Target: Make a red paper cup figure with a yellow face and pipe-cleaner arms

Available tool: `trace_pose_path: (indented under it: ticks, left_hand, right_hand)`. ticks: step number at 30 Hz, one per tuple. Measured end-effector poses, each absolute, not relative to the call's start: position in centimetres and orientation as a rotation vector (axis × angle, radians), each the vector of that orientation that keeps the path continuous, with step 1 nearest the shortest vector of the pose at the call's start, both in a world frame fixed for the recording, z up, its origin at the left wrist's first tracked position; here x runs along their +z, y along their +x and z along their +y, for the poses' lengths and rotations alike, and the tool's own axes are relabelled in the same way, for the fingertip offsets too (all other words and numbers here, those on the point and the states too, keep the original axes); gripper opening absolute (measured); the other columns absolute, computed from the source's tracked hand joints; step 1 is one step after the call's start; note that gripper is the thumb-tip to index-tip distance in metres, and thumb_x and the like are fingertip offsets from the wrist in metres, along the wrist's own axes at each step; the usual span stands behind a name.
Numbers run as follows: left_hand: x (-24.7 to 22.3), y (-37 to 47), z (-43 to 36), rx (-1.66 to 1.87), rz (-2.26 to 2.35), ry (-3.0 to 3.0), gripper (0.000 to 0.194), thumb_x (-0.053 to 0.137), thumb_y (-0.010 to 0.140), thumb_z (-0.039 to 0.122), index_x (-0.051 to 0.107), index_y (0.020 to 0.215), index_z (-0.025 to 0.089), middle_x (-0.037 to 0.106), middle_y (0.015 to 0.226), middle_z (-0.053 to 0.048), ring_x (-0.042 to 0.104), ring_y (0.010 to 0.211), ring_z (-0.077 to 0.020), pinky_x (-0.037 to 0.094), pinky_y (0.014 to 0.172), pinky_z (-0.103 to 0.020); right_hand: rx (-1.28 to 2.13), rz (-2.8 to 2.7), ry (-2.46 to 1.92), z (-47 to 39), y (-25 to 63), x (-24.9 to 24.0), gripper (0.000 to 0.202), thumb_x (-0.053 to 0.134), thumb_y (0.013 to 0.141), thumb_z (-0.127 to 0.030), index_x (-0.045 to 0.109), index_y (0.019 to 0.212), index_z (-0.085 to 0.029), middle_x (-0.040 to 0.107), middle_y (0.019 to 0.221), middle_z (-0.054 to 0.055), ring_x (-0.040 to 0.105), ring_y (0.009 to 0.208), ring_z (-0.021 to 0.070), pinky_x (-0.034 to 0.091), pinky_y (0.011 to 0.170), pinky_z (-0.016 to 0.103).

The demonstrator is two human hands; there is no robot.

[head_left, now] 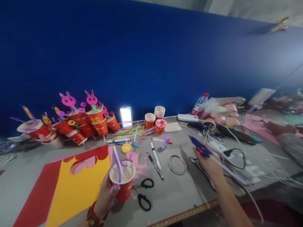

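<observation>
My left hand (pixel 107 190) is wrapped round a red paper cup (pixel 125 190) with a white rim, tilted a little above the table. Inside the cup stand a white straw (pixel 116 156) and bent purple pipe cleaners (pixel 117 167). On the right, my right hand (pixel 209 164) grips a blue hot glue gun (pixel 200 145), its nozzle pointing up and left. A red light shows on the gun's side, and a pale glue stick (pixel 227 170) trails behind it. Scissors (pixel 144 201) with black handles lie just right of the cup, their blades partly hidden behind it.
Red and yellow sheets (pixel 78 186) lie at left. Decorated cups (pixel 94 118) stand behind them. Markers (pixel 155 156), a tape ring (pixel 177 164) and a glue stick tube (pixel 165 142) lie mid-table. Cables (pixel 243 157) spread at right, where another person's sleeve (pixel 291 145) shows.
</observation>
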State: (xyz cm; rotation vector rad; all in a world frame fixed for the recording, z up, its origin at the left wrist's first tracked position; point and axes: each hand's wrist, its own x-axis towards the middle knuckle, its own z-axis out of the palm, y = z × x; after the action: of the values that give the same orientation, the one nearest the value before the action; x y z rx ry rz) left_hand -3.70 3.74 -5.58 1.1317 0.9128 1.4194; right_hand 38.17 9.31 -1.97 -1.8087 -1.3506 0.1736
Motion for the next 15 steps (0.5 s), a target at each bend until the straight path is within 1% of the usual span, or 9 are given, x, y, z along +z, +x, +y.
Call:
trace_pose_path:
  ticks: [2,5,7,8,10,11,13,15]
  left_hand:
    - [-5.5,-3.5,3.8,1.408,0.853,1.063,0.067,0.075,0.071,0.060,0.066,0.125,0.022,0.069,0.127,-0.016,0.066,0.114,-0.0372,0.056,0.095,-0.049]
    - [-4.9,-3.0,3.9,1.372,0.791,0.985,0.070,0.076,0.069,0.064,0.068,0.123,0.020,0.070,0.126,-0.017,0.068,0.110,-0.0367,0.058,0.090,-0.047]
    - [-4.6,-2.9,4.0,1.355,0.769,0.976,0.072,0.078,0.067,0.064,0.068,0.123,0.020,0.072,0.119,-0.017,0.071,0.102,-0.0346,0.060,0.083,-0.044]
    - [-4.5,-2.8,4.0,1.345,0.762,0.984,0.072,0.078,0.067,0.064,0.067,0.124,0.020,0.074,0.115,-0.016,0.072,0.096,-0.0328,0.061,0.077,-0.041]
    - [-4.6,-2.9,4.0,1.333,0.770,1.007,0.072,0.078,0.068,0.063,0.067,0.125,0.021,0.076,0.107,-0.015,0.073,0.084,-0.0294,0.061,0.069,-0.038]
    - [-4.8,-3.0,4.1,1.334,0.785,1.017,0.070,0.078,0.068,0.062,0.067,0.124,0.021,0.076,0.107,-0.014,0.073,0.083,-0.0287,0.061,0.068,-0.037]
    - [-5.2,-3.1,4.1,1.345,0.802,1.038,0.066,0.077,0.069,0.062,0.069,0.121,0.022,0.074,0.112,-0.014,0.072,0.089,-0.0302,0.061,0.071,-0.038]
    - [-5.6,-3.2,4.3,1.341,0.791,1.043,0.065,0.076,0.070,0.062,0.068,0.121,0.022,0.071,0.121,-0.015,0.071,0.096,-0.0322,0.060,0.075,-0.041]
  right_hand:
    - [0.083,-1.484,-1.925,11.1,38.7,-2.5,0.023,0.062,0.084,-0.044,0.062,0.081,-0.022,0.067,0.072,0.007,0.064,0.068,0.0262,0.043,0.056,0.031]
    - [-0.007,-1.694,-2.040,14.7,39.1,-2.8,0.013,0.061,0.088,-0.030,0.064,0.093,-0.018,0.070,0.091,0.011,0.067,0.079,0.0276,0.046,0.064,0.033]
    - [-0.038,-1.820,-2.085,17.4,39.3,-2.7,0.014,0.061,0.090,-0.021,0.064,0.103,-0.014,0.069,0.100,0.014,0.068,0.085,0.0271,0.049,0.069,0.034]
    - [-0.046,-1.880,-2.097,18.7,39.4,-2.7,0.018,0.062,0.091,-0.019,0.064,0.107,-0.012,0.069,0.104,0.015,0.068,0.088,0.0265,0.051,0.073,0.035]
    - [-0.050,-1.995,-2.098,21.1,39.8,-2.5,0.025,0.064,0.094,-0.024,0.062,0.116,-0.011,0.066,0.115,0.014,0.067,0.097,0.0252,0.055,0.083,0.039]
    - [-0.044,-2.053,-2.087,22.2,40.0,-2.4,0.029,0.064,0.096,-0.028,0.061,0.121,-0.013,0.064,0.120,0.011,0.066,0.101,0.0242,0.056,0.086,0.042]
    - [-0.024,-2.156,-2.049,23.8,40.4,-2.2,0.031,0.063,0.098,-0.032,0.060,0.124,-0.016,0.063,0.125,0.010,0.066,0.105,0.0240,0.057,0.088,0.045]
    - [0.008,-2.242,-1.999,25.0,40.8,-1.7,0.031,0.065,0.096,-0.033,0.062,0.120,-0.014,0.065,0.121,0.010,0.066,0.104,0.0242,0.056,0.089,0.044]
